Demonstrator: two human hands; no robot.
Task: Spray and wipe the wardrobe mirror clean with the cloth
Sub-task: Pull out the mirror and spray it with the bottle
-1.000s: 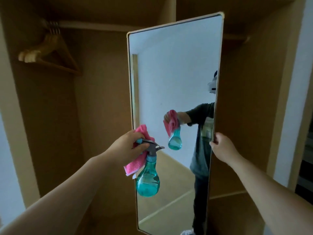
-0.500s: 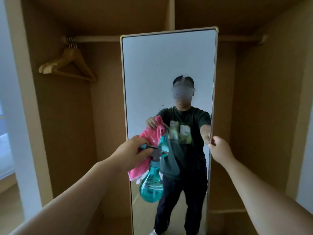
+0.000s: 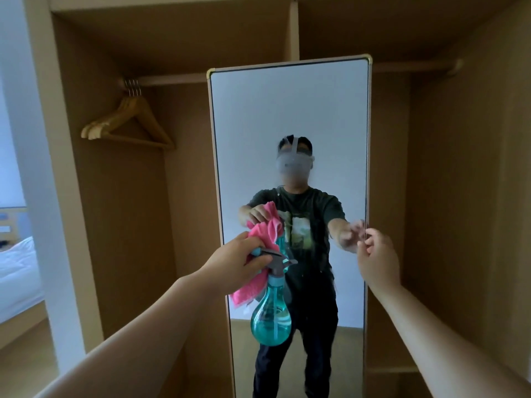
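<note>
A person is facing the wardrobe mirror (image 3: 287, 119), holding bottle and cloth together.
The left hand (image 3: 235, 262) is gripping the trigger head of the teal spray bottle (image 3: 271, 320) with the pink cloth (image 3: 248, 291) bunched in the same grasp, in front of the mirror's lower left part, nozzle pointing at the glass. The right hand (image 3: 379, 257) is hovering at the mirror's right edge, fingers loosely curled around nothing; whether they are touching the frame cannot be told. Wooden hangers (image 3: 129, 122) are hanging by the wardrobe's (image 3: 115, 225) upper left corner.
</note>
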